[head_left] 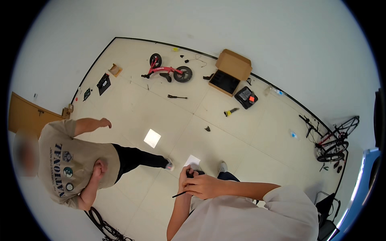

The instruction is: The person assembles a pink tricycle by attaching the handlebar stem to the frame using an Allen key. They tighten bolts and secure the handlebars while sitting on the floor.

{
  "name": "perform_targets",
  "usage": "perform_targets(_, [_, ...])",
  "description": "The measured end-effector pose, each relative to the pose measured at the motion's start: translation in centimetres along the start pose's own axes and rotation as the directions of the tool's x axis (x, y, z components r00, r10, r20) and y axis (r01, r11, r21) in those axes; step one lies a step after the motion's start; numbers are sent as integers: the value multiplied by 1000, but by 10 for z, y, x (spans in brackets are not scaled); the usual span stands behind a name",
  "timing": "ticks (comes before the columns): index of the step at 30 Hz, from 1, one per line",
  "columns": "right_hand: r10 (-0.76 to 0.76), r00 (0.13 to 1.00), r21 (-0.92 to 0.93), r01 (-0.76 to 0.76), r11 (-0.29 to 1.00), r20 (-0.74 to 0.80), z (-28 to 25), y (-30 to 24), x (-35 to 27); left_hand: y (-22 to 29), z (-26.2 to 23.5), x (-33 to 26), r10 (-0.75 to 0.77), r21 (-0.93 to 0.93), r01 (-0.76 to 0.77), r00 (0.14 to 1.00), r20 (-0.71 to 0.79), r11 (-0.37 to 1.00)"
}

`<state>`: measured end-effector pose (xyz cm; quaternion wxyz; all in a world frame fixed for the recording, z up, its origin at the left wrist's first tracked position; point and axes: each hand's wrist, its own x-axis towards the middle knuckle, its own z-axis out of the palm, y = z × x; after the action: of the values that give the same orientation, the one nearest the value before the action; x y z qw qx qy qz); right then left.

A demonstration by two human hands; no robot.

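Note:
My left hand (184, 177) and my right hand (202, 187) are close together in front of my body, fingers curled inward. A small dark object (189, 174) shows between the fingers of my left hand; its kind cannot be made out. From under my right hand a thin black rod (179, 194) sticks out to the left, its other end hidden by the fingers. Just beyond my hands is a white sheet of paper (192, 160), partly covered by them.
On my left a person in a tan shirt (76, 164) stands with bent arms. Farther off lie a red balance bike (169, 70), an open cardboard box (229, 74), a black case (246, 98) and a yellow-black tool (230, 112). A folded bicycle (333, 140) rests by the right wall.

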<state>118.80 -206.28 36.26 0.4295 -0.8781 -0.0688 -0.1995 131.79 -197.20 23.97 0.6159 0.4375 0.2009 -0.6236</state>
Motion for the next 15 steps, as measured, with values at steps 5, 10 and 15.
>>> perform_targets(5, [332,894,210,-401,892,300,9,114,75,73,0,103,7,62,-1,996,-93,998])
perform_targets(10, [707,707,582,-569,580,-13,-5,216,136,168,74,140,2,45,3,992,-127,999])
perform_targets(15, [850,494,710,-532,461,-181,-61,293,237,281,108,213,91,89,-102,988,121,991])
